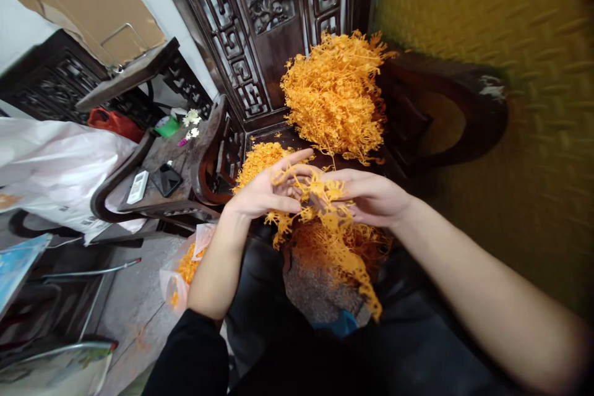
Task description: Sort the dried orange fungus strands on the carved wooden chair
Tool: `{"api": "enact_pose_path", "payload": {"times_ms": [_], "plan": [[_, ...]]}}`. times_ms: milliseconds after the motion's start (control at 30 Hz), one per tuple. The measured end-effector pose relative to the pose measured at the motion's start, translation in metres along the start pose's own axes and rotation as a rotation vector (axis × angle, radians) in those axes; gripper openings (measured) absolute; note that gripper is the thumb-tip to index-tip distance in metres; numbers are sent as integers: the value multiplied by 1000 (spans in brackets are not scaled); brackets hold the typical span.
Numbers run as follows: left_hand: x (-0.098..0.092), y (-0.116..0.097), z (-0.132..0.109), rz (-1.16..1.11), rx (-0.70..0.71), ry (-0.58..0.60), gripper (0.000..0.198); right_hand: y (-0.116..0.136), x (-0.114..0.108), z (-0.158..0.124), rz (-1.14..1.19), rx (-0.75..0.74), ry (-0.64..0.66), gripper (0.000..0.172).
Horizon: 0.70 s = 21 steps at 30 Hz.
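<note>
A tangled bunch of orange plastic sprigs (pixel 325 223) is held above the person's lap, between the 2 hands: the left hand (pixel 266 192) grips its upper left part with fingers closed around the strands, and the right hand (pixel 366 198) pinches it from the other side. Behind the hands, a big orange pile (pixel 336 96) and a smaller heap (pixel 257 161) lie on the dark carved wooden chair (pixel 260 25). At the left, a side table (pixel 160 158) carries a phone (pixel 166 179), and a plastic bag (pixel 183 275) with orange pieces lies on the floor.

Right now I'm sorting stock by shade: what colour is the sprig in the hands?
Bright orange-yellow; the sprig, held by both hands, shows best in the head view.
</note>
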State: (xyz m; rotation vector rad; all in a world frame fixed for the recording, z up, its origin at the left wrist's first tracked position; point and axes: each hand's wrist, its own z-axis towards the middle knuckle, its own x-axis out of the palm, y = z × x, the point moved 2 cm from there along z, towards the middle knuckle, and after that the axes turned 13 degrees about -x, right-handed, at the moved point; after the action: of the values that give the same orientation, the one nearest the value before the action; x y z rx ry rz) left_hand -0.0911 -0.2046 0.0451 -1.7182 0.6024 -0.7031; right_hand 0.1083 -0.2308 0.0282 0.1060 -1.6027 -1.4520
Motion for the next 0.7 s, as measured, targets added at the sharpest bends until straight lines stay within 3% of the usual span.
{"api": "enact_pose_path", "payload": {"times_ms": [100, 200, 300, 367, 533, 700], "plan": [[6, 1, 3, 57, 45, -73, 55, -2, 1, 4, 8, 20, -42, 25], [9, 3, 5, 30, 128, -207, 19, -3, 0, 7, -92, 20, -177, 24], [4, 7, 3, -8, 167, -428, 25, -1, -2, 6, -250, -50, -342, 39], [1, 8, 0, 10, 129, -508, 31, 2, -2, 5, -398, -175, -395, 49], [10, 5, -2, 52, 17, -444, 39, 7, 8, 5, -855, -380, -350, 53], [16, 2, -2, 42, 22, -434, 38, 8, 12, 8, -907, -426, -327, 52]]}}
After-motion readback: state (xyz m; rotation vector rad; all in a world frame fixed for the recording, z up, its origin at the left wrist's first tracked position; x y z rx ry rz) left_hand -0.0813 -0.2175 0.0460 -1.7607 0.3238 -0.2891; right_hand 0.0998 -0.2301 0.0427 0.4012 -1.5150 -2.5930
